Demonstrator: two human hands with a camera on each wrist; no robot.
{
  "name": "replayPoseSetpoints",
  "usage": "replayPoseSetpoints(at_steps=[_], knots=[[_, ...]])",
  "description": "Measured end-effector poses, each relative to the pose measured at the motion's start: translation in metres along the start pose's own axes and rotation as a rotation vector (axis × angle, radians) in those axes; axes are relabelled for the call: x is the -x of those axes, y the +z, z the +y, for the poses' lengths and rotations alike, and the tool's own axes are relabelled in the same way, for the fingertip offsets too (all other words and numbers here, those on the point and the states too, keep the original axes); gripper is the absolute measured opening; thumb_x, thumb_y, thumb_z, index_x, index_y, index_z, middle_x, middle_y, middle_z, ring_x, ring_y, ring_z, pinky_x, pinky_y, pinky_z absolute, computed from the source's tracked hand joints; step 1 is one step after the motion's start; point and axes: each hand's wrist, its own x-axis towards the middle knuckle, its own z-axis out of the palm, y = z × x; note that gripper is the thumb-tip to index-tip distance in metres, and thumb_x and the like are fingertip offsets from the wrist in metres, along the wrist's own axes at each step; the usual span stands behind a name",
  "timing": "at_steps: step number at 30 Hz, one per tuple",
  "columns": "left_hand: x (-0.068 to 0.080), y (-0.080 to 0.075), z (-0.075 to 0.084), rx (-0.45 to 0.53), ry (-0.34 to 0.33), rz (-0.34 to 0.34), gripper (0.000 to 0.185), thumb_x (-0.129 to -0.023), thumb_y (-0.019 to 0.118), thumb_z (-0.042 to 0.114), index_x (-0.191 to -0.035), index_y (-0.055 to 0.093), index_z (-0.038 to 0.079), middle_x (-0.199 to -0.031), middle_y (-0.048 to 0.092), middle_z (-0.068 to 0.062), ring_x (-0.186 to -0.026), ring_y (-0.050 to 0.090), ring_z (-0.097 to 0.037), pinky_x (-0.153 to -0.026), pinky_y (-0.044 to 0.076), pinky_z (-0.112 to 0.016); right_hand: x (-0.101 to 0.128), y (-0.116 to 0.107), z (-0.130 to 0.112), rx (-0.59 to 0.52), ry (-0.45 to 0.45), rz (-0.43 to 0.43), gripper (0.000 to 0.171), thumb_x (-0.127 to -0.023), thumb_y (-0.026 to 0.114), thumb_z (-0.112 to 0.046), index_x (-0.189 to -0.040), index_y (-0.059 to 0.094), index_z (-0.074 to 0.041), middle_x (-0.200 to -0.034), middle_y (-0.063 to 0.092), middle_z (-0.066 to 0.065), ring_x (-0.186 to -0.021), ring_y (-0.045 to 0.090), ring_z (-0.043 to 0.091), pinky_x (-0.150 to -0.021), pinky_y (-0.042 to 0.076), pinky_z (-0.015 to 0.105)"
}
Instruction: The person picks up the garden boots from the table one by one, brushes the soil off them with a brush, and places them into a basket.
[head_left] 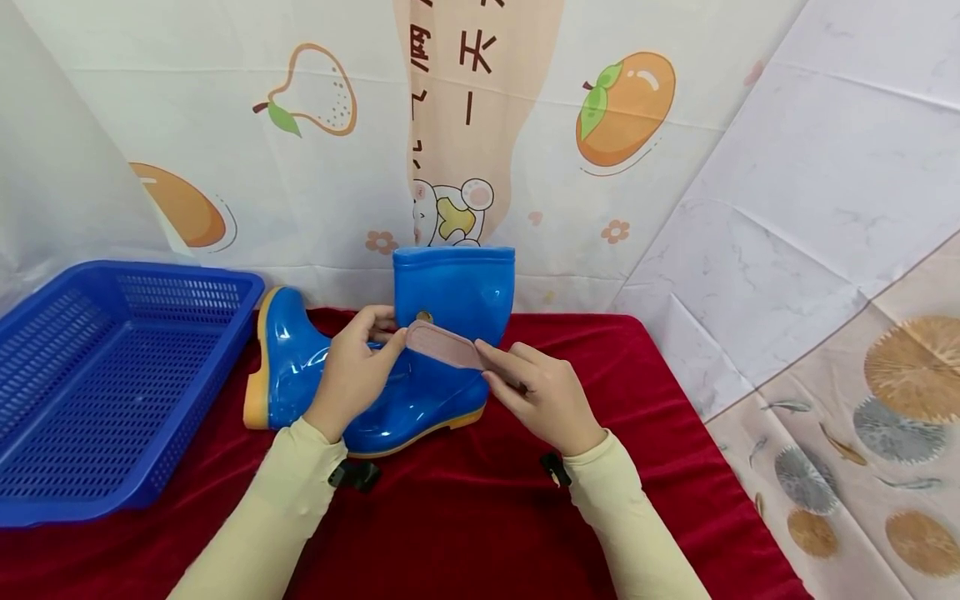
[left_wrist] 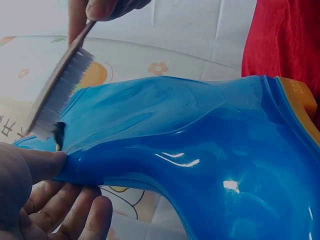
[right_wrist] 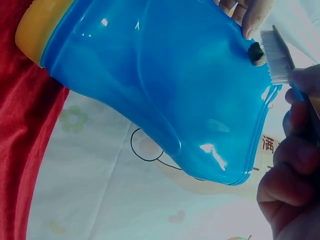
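Cream cloth sleeves (head_left: pixel 258 504), glossy blue boot (head_left: pixel 442 392).
My right hand (head_left: pixel 542 393) pinches brown, white-bristled brush (head_left: pixel 442 344); left hand (head_left: pixel 356 367) clamps boot; I'd stroke lightly.

“天” (head_left: pixel 477 52), “一” (head_left: pixel 468 108) on white curtain (head_left: pixel 465 158)

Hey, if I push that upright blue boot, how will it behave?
The upright boot could tip, being tall. Its glossy surface looks slippery to hold, though the yellow sole might drag on the velvety red cloth.

The head view crops the blue basket (head_left: pixel 135 375) and hides the brush bristles (left_wrist: pixel 65 95).
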Motion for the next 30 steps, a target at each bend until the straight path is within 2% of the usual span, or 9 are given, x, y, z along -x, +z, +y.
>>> replayPoseSetpoints(at_steps=[8,13,17,22,27,30], knots=[[0.0,0.0,-0.002,-0.016,-0.007,-0.004,0.04,-0.105,0.063,0.027,-0.138,0.057,0.005,-0.123,0.066,-0.014,-0.11,0.061,-0.027,-0.089,0.059,-0.049,0.002,-0.002,0.002,0.035,0.062,-0.006,0.038,-0.089,0.079,-0.009,-0.127,0.076,-0.013,-0.069,0.052,-0.007,-0.057,0.04,0.002,-0.049,0.034,0.016],[0.0,0.0,-0.002,-0.019,-0.005,-0.001,0.04,-0.105,0.063,0.027,-0.138,0.057,0.005,-0.123,0.066,-0.013,-0.11,0.061,-0.026,-0.088,0.059,-0.047,0.002,-0.004,0.004,0.032,0.094,-0.069,0.035,-0.09,0.078,-0.012,-0.125,0.076,-0.013,-0.07,0.054,-0.007,-0.059,0.042,0.002,-0.05,0.037,0.017],[-0.001,0.0,-0.003,-0.018,-0.005,-0.001,0.04,-0.105,0.064,0.027,-0.138,0.057,0.005,-0.123,0.066,-0.013,-0.109,0.061,-0.026,-0.087,0.06,-0.047,0.003,-0.013,0.008,0.047,0.165,-0.125,0.033,-0.092,0.077,-0.014,-0.125,0.077,-0.014,-0.071,0.055,-0.008,-0.061,0.044,0.003,-0.052,0.04,0.02],[-0.001,0.001,-0.003,-0.015,-0.014,-0.002,0.04,-0.105,0.064,0.027,-0.137,0.057,0.005,-0.122,0.066,-0.012,-0.107,0.061,-0.026,-0.086,0.06,-0.047,0.006,-0.025,0.012,0.054,0.243,-0.122,0.034,-0.091,0.077,-0.013,-0.124,0.077,-0.015,-0.075,0.061,-0.01,-0.063,0.047,0.003,-0.054,0.043,0.023],[-0.001,0.001,-0.003,-0.02,-0.008,0.004,0.041,-0.104,0.064,0.027,-0.137,0.057,0.004,-0.123,0.066,-0.013,-0.108,0.062,-0.026,-0.086,0.059,-0.046,0.004,-0.016,0.011,0.045,0.141,-0.088,0.035,-0.092,0.077,-0.012,-0.127,0.076,-0.014,-0.072,0.054,-0.008,-0.061,0.043,0.003,-0.052,0.037,0.02],[-0.001,0.001,-0.002,-0.02,0.01,0.006,0.041,-0.104,0.064,0.027,-0.137,0.057,0.003,-0.123,0.066,-0.014,-0.109,0.062,-0.027,-0.087,0.058,-0.046,0.002,-0.008,0.008,0.04,0.061,-0.112,0.038,-0.093,0.077,-0.013,-0.131,0.073,-0.013,-0.074,0.052,-0.006,-0.06,0.04,0.003,-0.051,0.035,0.018]])
